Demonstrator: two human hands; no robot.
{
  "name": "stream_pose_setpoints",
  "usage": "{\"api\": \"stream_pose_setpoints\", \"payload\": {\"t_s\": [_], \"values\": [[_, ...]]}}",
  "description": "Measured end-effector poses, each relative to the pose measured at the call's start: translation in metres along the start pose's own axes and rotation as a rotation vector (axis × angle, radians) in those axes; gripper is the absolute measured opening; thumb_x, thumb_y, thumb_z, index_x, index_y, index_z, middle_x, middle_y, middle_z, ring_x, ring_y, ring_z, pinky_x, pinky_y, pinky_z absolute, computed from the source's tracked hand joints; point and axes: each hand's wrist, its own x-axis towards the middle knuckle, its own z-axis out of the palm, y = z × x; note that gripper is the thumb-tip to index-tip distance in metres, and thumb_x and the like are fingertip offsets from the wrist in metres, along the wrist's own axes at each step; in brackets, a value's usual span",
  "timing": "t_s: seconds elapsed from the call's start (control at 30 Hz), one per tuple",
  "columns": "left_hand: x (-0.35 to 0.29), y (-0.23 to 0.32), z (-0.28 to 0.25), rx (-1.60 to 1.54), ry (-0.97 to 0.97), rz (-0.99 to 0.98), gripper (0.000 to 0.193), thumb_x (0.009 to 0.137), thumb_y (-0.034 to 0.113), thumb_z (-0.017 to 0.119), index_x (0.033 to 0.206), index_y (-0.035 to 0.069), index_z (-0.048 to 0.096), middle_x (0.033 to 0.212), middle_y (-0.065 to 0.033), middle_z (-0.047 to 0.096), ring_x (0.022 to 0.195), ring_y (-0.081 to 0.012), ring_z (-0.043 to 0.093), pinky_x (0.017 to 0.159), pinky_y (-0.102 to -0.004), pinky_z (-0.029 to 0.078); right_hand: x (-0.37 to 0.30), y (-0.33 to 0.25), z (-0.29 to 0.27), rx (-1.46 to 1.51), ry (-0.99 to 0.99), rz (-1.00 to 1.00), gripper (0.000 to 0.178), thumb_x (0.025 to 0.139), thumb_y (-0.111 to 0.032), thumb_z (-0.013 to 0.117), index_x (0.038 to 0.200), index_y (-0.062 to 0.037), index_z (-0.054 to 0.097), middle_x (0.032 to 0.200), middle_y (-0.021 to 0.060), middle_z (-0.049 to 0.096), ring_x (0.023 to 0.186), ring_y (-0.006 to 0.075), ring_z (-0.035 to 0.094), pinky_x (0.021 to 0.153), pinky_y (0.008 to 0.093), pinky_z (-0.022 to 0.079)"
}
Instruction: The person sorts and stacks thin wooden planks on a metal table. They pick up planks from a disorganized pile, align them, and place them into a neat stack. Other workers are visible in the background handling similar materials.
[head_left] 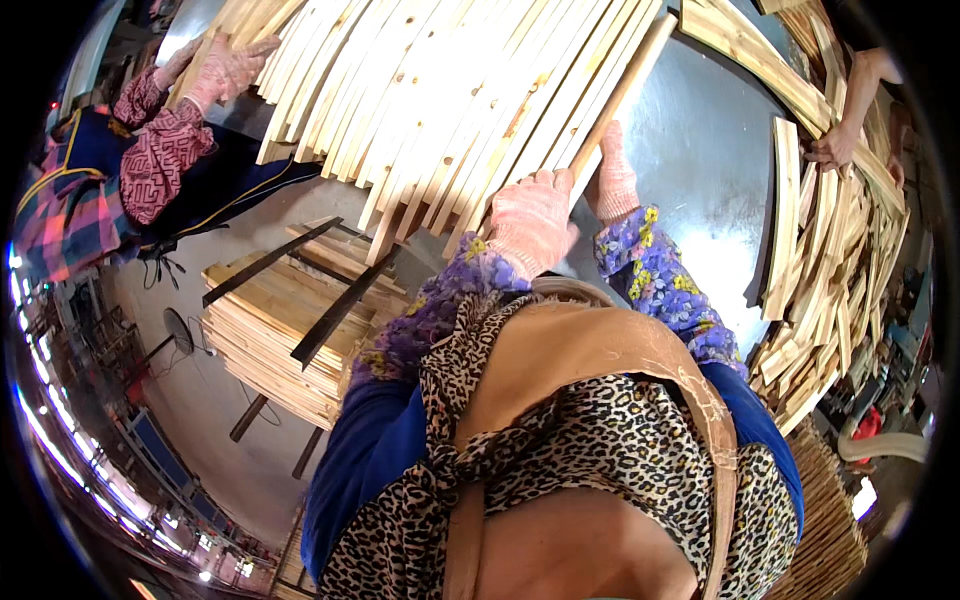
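Both my hands wear pale pink knit gloves below purple flowered sleeves. My left hand (533,222) is closed at the near end of a wooden strip (628,85), its fingers curled over the wood. This strip lies slightly askew along the right side of a wide row of pale, knotty wooden strips (440,100). Just right of the same strip, my right hand (616,175) has its fingers stretched forward along the wood. Part of that hand is hidden by the strip. Near ends of the row stick out unevenly over the table edge.
A shiny metal table (690,150) lies under the strips. At the right is a jumbled heap of strips (825,270), with another person's hand (838,145) on it. Another gloved person's hand (225,72) is at the far left. Stacked boards (270,345) stand lower left.
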Motion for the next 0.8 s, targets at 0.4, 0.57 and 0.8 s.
{"api": "stream_pose_setpoints", "payload": {"t_s": [0.4, 0.57, 0.8], "values": [[-0.033, -0.274, -0.037, -0.778, 0.561, -0.330, 0.054, 0.107, 0.043, 0.072, 0.143, 0.003, 0.071, 0.104, -0.0127, 0.081, 0.084, -0.0234, 0.077, 0.071, -0.0340, 0.063, 0.055, -0.033, 0.008, -1.078, 0.197, -0.317, 0.067, 0.098, -0.050, 0.069, 0.142, -0.0004, 0.062, 0.129, 0.0224, 0.070, 0.122, 0.0369, 0.063, 0.112, 0.0443, 0.048], [-0.008, -0.275, -0.051, 0.212, 0.717, -0.165, 0.055, 0.102, 0.048, 0.069, 0.141, 0.008, 0.068, 0.119, -0.0176, 0.073, 0.105, -0.0344, 0.072, 0.090, -0.0464, 0.059, 0.124, -0.126, 0.074, -1.652, 0.238, -0.872, 0.071, 0.086, -0.043, 0.075, 0.143, -0.0037, 0.061, 0.147, 0.0226, 0.063, 0.142, 0.0406, 0.053, 0.123, 0.0549, 0.040], [-0.001, -0.112, 0.033, -0.005, 0.860, 0.019, 0.056, 0.093, 0.037, 0.083, 0.141, 0.012, 0.066, 0.144, -0.0146, 0.061, 0.130, -0.0377, 0.058, 0.112, -0.0570, 0.047, 0.197, -0.208, 0.097, -2.301, 0.162, -0.788, 0.075, 0.103, -0.074, 0.052, 0.156, -0.0225, 0.063, 0.169, 0.0151, 0.050, 0.161, 0.0385, 0.035, 0.128, 0.0597, 0.034]]}}
